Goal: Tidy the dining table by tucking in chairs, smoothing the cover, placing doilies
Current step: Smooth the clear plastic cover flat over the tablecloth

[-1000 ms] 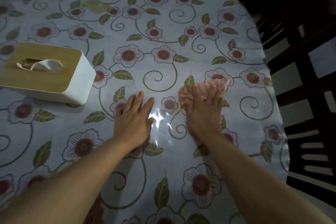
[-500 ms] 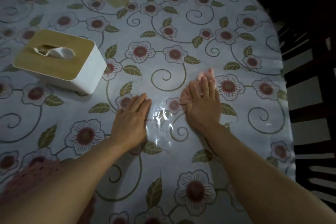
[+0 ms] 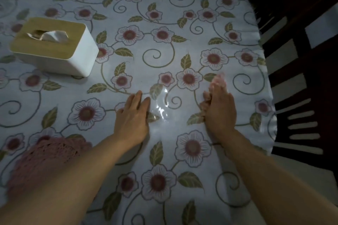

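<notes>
A glossy floral cover (image 3: 164, 45) lies over the round table. My left hand (image 3: 132, 115) rests flat on it, palm down, fingers together. My right hand (image 3: 220, 110) presses on the cover to the right, holding a small pink cloth (image 3: 217, 80) that sticks out past its fingertips and thumb side. A pink crocheted doily (image 3: 45, 155) lies at the lower left, partly hidden by my left forearm. A dark wooden chair (image 3: 303, 82) stands at the table's right edge.
A white tissue box (image 3: 60, 55) with a wooden lid and a tissue poking out sits at the left. The table's curved edge runs down the right side, with the pale floor visible between the chair's slats.
My right hand with the pink cloth has slid to the right, widening the gap between my hands. The view shifted, bringing the pink doily into sight at the lower left.
</notes>
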A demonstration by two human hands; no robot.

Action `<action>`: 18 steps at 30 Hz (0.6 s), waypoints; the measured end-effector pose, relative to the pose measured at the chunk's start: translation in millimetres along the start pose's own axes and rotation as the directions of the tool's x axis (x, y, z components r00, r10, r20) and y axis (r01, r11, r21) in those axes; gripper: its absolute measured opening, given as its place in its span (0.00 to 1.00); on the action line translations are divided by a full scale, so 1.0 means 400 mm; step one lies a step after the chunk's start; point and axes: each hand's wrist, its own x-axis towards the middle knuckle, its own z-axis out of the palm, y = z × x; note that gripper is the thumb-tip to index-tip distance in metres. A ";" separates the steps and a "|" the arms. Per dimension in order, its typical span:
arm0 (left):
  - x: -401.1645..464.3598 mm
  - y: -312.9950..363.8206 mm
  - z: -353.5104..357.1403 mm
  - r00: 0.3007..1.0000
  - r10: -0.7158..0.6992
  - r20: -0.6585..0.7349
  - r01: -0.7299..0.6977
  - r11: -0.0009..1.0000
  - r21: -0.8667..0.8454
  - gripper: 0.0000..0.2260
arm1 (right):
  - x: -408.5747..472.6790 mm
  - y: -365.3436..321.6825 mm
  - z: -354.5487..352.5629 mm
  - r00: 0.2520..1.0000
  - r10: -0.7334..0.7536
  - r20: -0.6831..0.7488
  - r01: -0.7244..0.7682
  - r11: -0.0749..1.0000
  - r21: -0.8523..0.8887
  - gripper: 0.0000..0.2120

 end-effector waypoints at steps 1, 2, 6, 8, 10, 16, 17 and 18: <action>-0.006 -0.001 0.003 1.000 0.008 -0.007 -0.008 1.000 0.001 0.28 | -0.002 -0.003 0.004 0.996 0.075 -0.043 -0.076 0.997 -0.023 0.23; -0.032 -0.001 0.009 1.000 0.021 -0.004 -0.021 1.000 -0.001 0.28 | -0.045 -0.027 0.008 0.996 0.070 -0.052 -0.072 0.997 -0.036 0.25; -0.099 -0.003 0.028 0.998 0.066 -0.007 -0.066 0.998 0.011 0.29 | -0.276 -0.177 0.095 0.978 -0.191 0.084 0.190 0.982 0.020 0.27; -0.135 -0.004 0.042 0.997 0.077 -0.002 -0.077 0.997 0.026 0.29 | -0.401 -0.233 0.105 0.916 -0.362 0.170 0.349 0.931 0.104 0.28; -0.168 -0.003 0.055 0.996 0.089 0.032 -0.090 0.995 0.041 0.29 | -0.477 -0.240 0.083 0.854 -0.471 0.220 0.459 0.882 0.108 0.31; -0.246 -0.002 0.083 0.988 0.139 0.067 -0.143 0.988 0.062 0.32 | -0.419 -0.119 -0.020 1.000 -0.007 0.008 0.007 1.000 0.021 0.30; -0.255 -0.007 0.086 0.987 0.150 0.067 -0.154 0.986 0.069 0.32 | -0.413 -0.104 -0.012 0.999 0.051 -0.008 -0.052 0.997 -0.063 0.32; -0.262 -0.013 0.089 0.985 0.159 0.063 -0.163 0.984 0.075 0.33 | -0.415 -0.112 0.002 0.995 0.100 -0.026 -0.103 0.988 -0.112 0.34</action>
